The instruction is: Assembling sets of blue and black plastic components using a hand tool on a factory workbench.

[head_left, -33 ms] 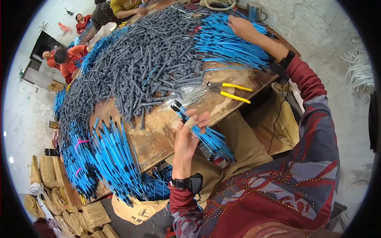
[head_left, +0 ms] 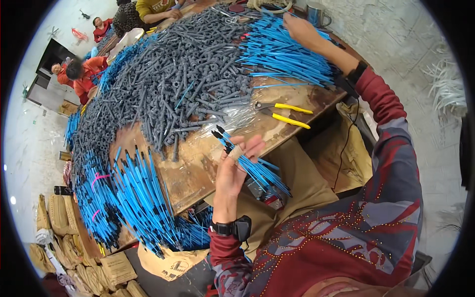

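Right hand (head_left: 301,32) slightly farther (mug (head_left: 313,16) nearby)

Right grip (head_left: 300,30) slightly farther out over the pile of blue rods (head_left: 287,58) than before.

Bright blue with black tips coloured the handheld rods (head_left: 262,174), matching the loose pile (head_left: 287,57) and a stacked bundle (head_left: 101,196) banded by hot-pink ties (head_left: 101,176). Slate-grey tubes (head_left: 168,94) dulled a mottled brown tabletop (head_left: 190,173), while the pliers (head_left: 293,107) showed vivid yellow handles. Maroon and grey swirls dotted with gold patterned the shirt (head_left: 341,218), above plain tan trousers (head_left: 309,173). A black wristband (head_left: 224,228) circled a maroon cuff (head_left: 222,252); a co-worker's top (head_left: 81,89) was orange-red.
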Tool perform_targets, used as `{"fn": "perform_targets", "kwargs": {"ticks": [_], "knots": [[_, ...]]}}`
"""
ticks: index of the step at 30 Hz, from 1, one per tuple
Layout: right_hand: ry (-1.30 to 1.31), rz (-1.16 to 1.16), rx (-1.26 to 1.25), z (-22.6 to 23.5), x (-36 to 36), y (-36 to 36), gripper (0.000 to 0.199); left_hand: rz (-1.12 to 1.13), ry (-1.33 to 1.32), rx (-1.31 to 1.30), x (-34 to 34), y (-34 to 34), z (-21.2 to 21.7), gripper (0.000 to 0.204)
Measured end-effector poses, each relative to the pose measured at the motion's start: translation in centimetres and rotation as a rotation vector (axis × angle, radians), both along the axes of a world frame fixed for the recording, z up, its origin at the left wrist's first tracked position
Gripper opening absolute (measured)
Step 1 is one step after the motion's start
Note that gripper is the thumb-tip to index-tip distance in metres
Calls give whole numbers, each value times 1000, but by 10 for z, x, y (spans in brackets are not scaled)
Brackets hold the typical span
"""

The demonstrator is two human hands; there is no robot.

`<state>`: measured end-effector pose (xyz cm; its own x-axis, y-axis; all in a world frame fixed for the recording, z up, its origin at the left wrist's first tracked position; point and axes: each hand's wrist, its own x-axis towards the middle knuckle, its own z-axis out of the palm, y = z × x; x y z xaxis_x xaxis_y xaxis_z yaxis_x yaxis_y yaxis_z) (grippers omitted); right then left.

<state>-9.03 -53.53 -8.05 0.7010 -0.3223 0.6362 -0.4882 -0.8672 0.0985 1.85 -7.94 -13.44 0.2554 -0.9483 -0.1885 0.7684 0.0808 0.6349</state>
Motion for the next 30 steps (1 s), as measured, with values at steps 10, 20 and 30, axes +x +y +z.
{"fn": "perform_targets", "kwargs": {"ticks": [10,20,30], "knots": [[-306,301,470,107,-48,158,21,371,-77,-114,-27,6,27,32],[135,722,1131,29,-58,295,15,567,-346,9,-46,-4,39,25],[61,11,74,-9,38,97,14,124,80,74,-3,-4,5,19]]}}
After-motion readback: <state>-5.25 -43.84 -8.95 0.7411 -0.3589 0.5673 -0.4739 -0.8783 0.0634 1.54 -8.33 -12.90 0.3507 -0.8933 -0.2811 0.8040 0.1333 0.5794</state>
